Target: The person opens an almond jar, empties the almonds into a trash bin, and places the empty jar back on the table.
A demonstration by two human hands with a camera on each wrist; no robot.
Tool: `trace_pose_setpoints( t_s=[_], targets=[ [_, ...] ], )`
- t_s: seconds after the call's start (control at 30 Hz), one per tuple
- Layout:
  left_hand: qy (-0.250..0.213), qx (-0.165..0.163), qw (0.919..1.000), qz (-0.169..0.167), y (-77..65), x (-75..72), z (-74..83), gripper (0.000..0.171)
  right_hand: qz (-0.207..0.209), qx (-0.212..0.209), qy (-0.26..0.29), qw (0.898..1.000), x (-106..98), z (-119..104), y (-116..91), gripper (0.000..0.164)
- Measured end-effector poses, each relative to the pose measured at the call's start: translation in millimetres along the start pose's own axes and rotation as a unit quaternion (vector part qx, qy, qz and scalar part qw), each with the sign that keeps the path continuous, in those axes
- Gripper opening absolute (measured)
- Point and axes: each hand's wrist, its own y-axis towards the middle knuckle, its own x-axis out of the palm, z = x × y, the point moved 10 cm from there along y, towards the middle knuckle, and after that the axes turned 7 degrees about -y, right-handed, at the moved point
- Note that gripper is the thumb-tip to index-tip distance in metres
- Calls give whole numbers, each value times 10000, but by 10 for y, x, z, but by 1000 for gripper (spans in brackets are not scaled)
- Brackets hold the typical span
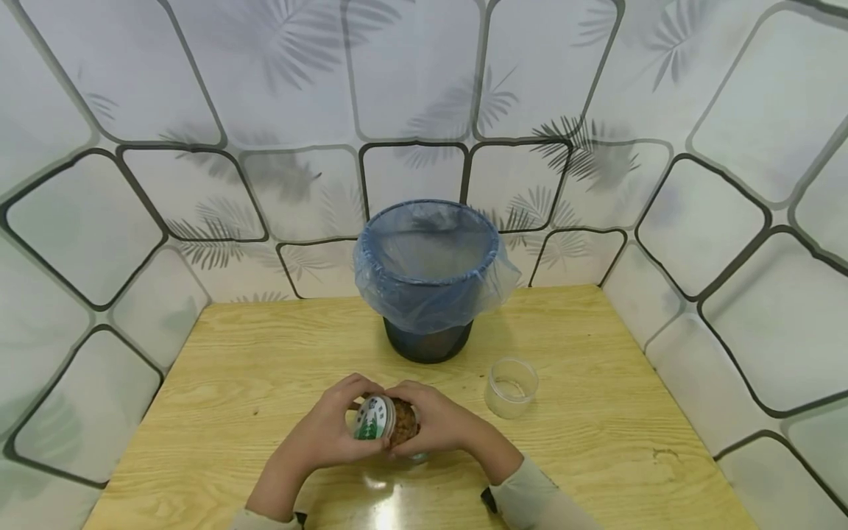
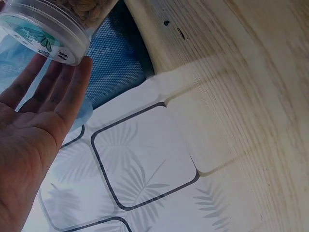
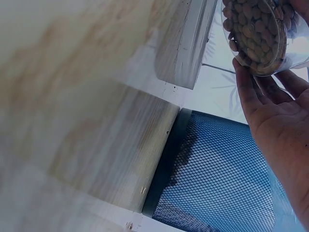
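Observation:
A clear round jar full of small brown nuts or beans is held between both hands over the near part of the table, tipped on its side. Its lid, white with a green leaf print, faces left. My left hand grips the lid end, with its fingertips along the lid's rim in the left wrist view. Around the body of the jar curl the fingers and thumb of my right hand. In the right wrist view the jar's base shows the brown pieces through it.
Beyond the hands stands a dark mesh wastebasket lined with a blue translucent bag. To the right of it, a see-through round container sits on the wooden table. Patterned walls enclose the back and both sides.

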Motion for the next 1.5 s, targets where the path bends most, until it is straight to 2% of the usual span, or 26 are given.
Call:
trace_pose_setpoints(
  t_s=[0.53,1.13,1.5],
  targets=[
    [-34,5,10000,-45,14,42,8,53,59,0,136,9999,-16,19,-51,80],
    [-139,-274,9995,-2,6,55,-4,58,131,6,151,9998,-18,14,-69,76],
    [-144,-326,9993,56,2,56,-27,58,87,39,258,9996,4,27,-62,75]
  ],
)
